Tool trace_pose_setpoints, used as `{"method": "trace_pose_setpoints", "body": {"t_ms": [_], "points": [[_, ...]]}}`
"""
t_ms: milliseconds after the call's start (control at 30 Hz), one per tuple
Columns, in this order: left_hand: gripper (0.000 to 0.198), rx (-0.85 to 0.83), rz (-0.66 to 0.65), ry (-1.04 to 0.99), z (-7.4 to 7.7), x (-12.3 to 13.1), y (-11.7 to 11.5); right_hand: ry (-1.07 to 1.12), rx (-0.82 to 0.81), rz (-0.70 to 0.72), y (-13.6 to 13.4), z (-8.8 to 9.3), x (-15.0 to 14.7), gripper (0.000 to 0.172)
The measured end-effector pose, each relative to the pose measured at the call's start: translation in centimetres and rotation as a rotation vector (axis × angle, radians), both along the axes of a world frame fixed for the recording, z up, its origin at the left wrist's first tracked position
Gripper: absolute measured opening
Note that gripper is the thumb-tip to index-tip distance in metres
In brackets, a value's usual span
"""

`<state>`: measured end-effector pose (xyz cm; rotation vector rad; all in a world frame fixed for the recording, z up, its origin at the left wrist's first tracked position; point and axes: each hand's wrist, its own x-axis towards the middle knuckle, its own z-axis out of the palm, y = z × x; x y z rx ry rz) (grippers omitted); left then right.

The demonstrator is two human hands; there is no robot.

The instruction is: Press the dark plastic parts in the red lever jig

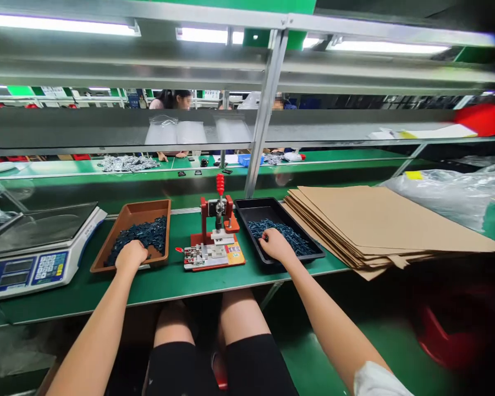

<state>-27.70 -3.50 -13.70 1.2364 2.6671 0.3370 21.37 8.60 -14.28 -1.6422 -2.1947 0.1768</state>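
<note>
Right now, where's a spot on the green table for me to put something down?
Try the front edge of the green bench, below the red press. It's crowded around the press, between the brown tray and the black tray.

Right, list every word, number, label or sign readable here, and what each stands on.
No text here can be read.
Scale keypad: keys too small to read.
Sticker on the press: too blurred.
Paper on the shelf: too blurred.
Distant signs: too small.
</note>
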Motion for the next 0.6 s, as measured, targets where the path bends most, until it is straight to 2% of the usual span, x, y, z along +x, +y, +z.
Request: {"method": "trace_pose_setpoints", "body": {"t_ms": [100,167,300,400,433,500,533,600], "points": [[0.025,0.046,0.003,0.058,-0.2,0.5,-0.5,0.014,0.168,-0.012,-0.2,-0.1,0.0,0.007],[0.032,0.113,0.000,0.135,-0.1,0.8,-0.7,0.049,0.209,-0.039,-0.4,-0.3,0.1,0.009],[0.035,0.285,0.034,0.152,0.6,0.9,-0.8,0.152,0.017,-0.161,-0.2,-0.4,0.2,0.017],[0.032,0.660,-0.024,0.181,0.2,1.3,-2.4,0.239,-0.029,-0.186,0.5,0.2,1.0,0.020],[0.030,0.814,-0.054,0.205,-0.6,1.8,-3.7,0.273,-0.002,-0.177,0.7,0.5,1.5,0.021],[0.023,1.025,-0.073,0.208,-3.3,3.5,-7.7,0.345,0.099,-0.130,0.4,1.1,2.3,0.024],[0.020,1.039,-0.051,0.166,-5.2,4.7,-10.3,0.380,0.169,-0.085,-0.3,1.3,2.3,0.024],[0.018,0.894,0.098,0.009,-9.2,8.4,-16.4,0.457,0.326,0.038,-2.9,1.1,0.7,0.023]]}}
